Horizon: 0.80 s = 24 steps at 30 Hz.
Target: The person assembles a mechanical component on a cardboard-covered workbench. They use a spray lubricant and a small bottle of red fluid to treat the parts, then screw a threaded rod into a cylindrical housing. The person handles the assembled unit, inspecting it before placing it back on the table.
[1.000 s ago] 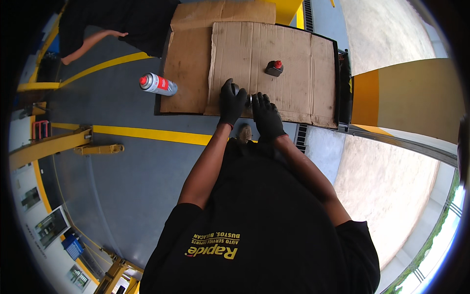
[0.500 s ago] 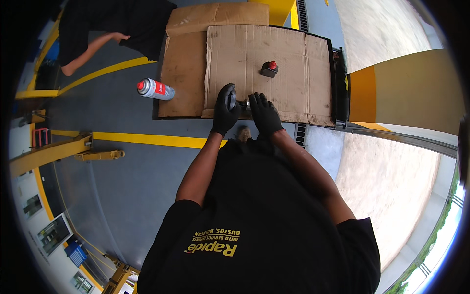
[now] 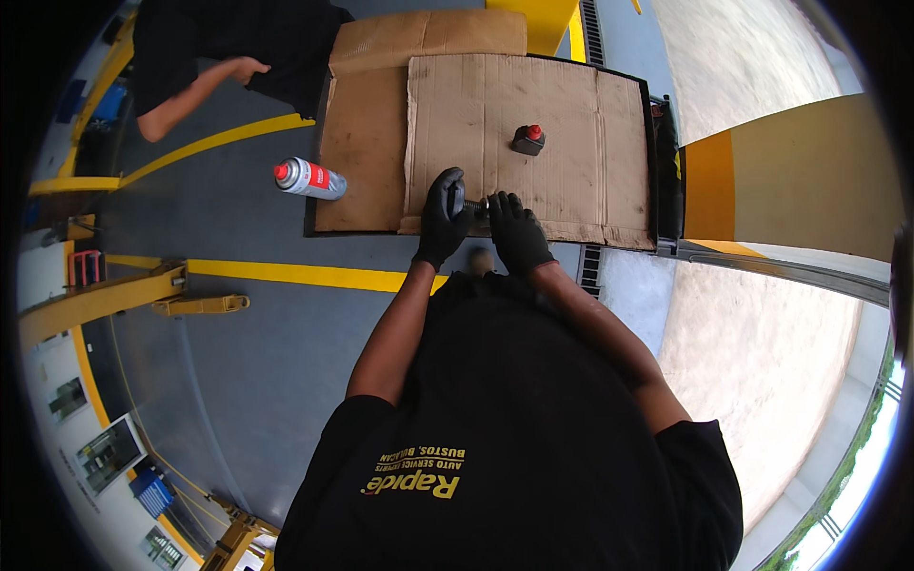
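Note:
Both my hands wear black gloves and are close together over the near edge of the cardboard (image 3: 457, 114). My left hand (image 3: 444, 224) is closed around a dark, rounded metal part (image 3: 457, 197). A ridged metal shaft (image 3: 475, 206), which looks threaded, runs from that part across to my right hand (image 3: 517, 233). There, fairly straight fingers lie closely side by side against the shaft's far end. The fingers hide that end and whatever is fitted to it. My right thumb is out of sight.
A small dark bottle with a red cap (image 3: 528, 139) stands on the cardboard beyond my hands. At the left edge is a spray can with a red top (image 3: 310, 179). Another person's arm (image 3: 195, 100) shows at far left. Yellow lift arms (image 3: 105, 303) extend at left.
The view has shifted slightly, so the cardboard and cans sit a little lower and further right. My hands keep nearly the same hold, the right fingers covering more of the shaft's end.

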{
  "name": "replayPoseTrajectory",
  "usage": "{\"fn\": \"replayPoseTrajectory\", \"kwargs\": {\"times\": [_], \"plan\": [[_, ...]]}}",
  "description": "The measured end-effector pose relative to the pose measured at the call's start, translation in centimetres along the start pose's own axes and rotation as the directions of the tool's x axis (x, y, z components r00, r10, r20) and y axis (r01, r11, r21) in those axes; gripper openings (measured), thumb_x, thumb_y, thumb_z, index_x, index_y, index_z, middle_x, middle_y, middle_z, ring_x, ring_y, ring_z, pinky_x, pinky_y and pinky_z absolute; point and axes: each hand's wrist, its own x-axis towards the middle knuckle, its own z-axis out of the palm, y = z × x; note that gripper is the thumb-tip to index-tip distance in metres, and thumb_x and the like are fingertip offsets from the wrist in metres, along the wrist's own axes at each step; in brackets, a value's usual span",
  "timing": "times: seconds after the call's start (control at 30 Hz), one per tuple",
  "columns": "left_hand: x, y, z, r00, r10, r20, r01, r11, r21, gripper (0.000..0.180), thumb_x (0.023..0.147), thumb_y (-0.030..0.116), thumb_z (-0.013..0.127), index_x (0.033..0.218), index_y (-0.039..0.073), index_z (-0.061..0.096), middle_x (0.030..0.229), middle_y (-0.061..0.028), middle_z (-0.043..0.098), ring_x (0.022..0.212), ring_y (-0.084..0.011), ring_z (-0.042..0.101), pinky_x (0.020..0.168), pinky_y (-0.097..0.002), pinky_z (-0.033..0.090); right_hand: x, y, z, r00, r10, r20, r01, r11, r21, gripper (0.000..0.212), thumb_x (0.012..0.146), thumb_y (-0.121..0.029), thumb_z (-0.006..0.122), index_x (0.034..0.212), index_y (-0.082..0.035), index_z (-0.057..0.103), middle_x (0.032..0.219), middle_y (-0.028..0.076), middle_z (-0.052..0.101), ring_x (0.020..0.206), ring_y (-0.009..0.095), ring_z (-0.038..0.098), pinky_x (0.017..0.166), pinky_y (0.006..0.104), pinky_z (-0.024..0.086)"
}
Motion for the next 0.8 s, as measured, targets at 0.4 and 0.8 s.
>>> {"fn": "replayPoseTrajectory", "kwargs": {"times": [0.4,0.8], "plan": [[2.9,0.1,2.6,0.886,-0.448,-0.121,0.462,0.834,0.301,0.041,0.083,0.007,0.069,0.122,-0.003,0.058,0.109,-0.0243,0.067,0.104,-0.0453,0.067,0.090,-0.0522,0.053,-1.9,2.5,-1.6,0.996,0.048,-0.073,-0.041,0.995,0.096,0.071,0.086,0.001,0.059,0.155,-0.003,0.041,0.161,0.025,0.044,0.151,0.047,0.041,0.113,0.0577,0.047],[-0.6,-0.6,1.9,0.988,0.007,-0.157,0.026,0.978,0.209,0.062,0.087,0.002,0.068,0.146,0.001,0.050,0.139,-0.0261,0.059,0.133,-0.0447,0.055,0.114,-0.0503,0.044,0.1,0.5,1.1,0.997,-0.039,0.065,0.039,0.999,0.008,0.064,0.098,-0.009,0.054,0.158,0.004,0.034,0.162,0.030,0.040,0.148,0.049,0.043,0.112,0.0564,0.047]]}}
